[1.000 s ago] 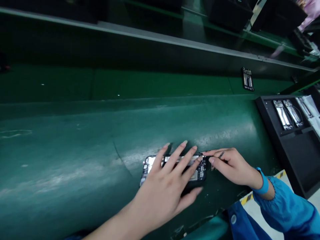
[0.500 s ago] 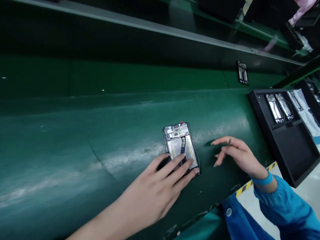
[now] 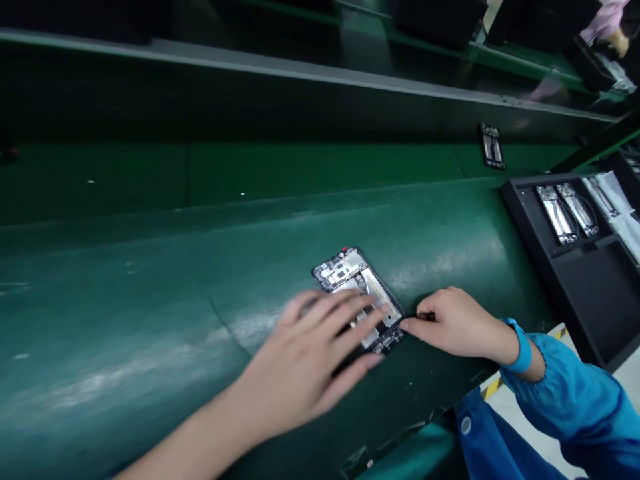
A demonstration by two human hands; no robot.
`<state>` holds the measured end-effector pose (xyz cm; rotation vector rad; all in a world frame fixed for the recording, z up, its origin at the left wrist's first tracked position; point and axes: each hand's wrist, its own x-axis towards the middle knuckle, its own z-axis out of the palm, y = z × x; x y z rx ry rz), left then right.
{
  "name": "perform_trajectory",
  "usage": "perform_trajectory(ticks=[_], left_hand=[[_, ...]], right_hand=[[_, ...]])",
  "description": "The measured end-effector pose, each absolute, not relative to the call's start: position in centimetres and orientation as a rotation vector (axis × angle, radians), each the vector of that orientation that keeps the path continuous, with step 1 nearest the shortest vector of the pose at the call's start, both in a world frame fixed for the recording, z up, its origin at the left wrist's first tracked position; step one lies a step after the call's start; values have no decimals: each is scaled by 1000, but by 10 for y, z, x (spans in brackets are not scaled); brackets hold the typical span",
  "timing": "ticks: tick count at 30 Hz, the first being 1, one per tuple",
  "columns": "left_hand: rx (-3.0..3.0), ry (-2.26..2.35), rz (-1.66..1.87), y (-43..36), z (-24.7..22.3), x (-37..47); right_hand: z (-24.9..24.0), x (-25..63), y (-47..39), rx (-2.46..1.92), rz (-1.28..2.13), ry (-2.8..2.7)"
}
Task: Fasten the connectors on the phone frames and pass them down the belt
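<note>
An opened phone (image 3: 350, 267) lies slanted on the green mat, its circuit board and silvery battery bay exposed. My left hand (image 3: 310, 360) reaches over its lower left part with fingers spread, hiding much of the bay; whether every fingertip touches it I cannot tell. Beside the phone's lower right edge, my right hand (image 3: 460, 327) is closed in a pinch. From its fingers a slim dark tool (image 3: 426, 316), possibly tweezers, points at the phone's lower right corner.
A black tray (image 3: 590, 267) at the right holds several opened phones (image 3: 557, 213) and white sheets (image 3: 620, 220). Another opened phone (image 3: 493, 145) lies at the back right. A grey rail (image 3: 300, 70) crosses the back. A person's hand (image 3: 619, 43) shows at the far upper right.
My right hand has moved left to the phone and closed from loosely spread fingers into a pinch on the tool. The phone has turned anticlockwise, and my left hand has shifted slightly left.
</note>
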<state>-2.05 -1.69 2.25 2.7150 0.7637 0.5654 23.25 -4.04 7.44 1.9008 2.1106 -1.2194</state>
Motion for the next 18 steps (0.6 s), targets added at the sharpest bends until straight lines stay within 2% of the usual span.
perform_trajectory(ticks=[4,11,18], left_hand=[[2693,1013,503,11,15,-39],[2719,1096,455,8,14,-33],[2730,1121,503,-4,22,-31]], right_hand=[[69,233,-42,1974,-1074,2108],[67,240,-38,1973,-1173,2121],[64,252,-25,2103,-1008,2098]])
